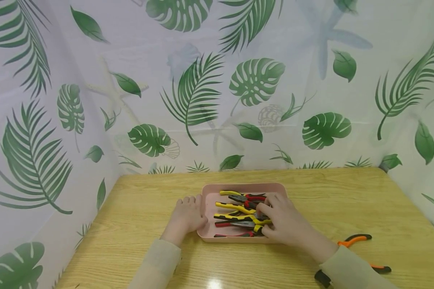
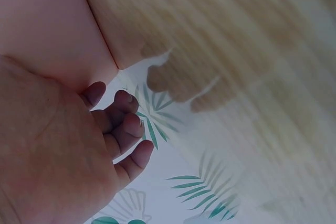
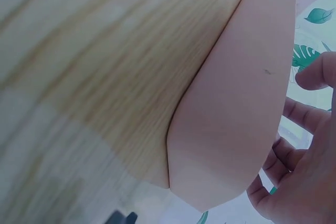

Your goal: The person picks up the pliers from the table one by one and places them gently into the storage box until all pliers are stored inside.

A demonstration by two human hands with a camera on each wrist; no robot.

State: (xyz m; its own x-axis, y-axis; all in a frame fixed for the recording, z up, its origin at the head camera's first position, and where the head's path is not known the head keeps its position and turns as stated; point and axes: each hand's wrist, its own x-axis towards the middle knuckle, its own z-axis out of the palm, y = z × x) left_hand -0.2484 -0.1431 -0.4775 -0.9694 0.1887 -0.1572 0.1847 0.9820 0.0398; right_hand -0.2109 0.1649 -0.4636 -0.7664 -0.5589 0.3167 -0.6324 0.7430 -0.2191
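Note:
A pink tray (image 1: 244,185) sits mid-table with several pliers in it, yellow-handled (image 1: 235,208) and red-handled (image 1: 254,197). My right hand (image 1: 271,216) reaches into the tray's right side, fingers and thumb curled round the yellow-and-black pliers there. Resting on the table, my left hand (image 1: 186,214) lies against the tray's left wall with fingers loosely curled and holding nothing. The left wrist view shows those curled fingers (image 2: 123,129) beside the tray (image 2: 47,24). In the right wrist view only the tray's outer wall (image 3: 236,103) and my right hand's bent fingers (image 3: 302,179) are visible.
Orange-and-black pliers (image 1: 354,240) lie on the wooden table (image 1: 148,208) to the right, partly under my right sleeve. A leaf-print curtain (image 1: 202,100) closes in the back and both sides.

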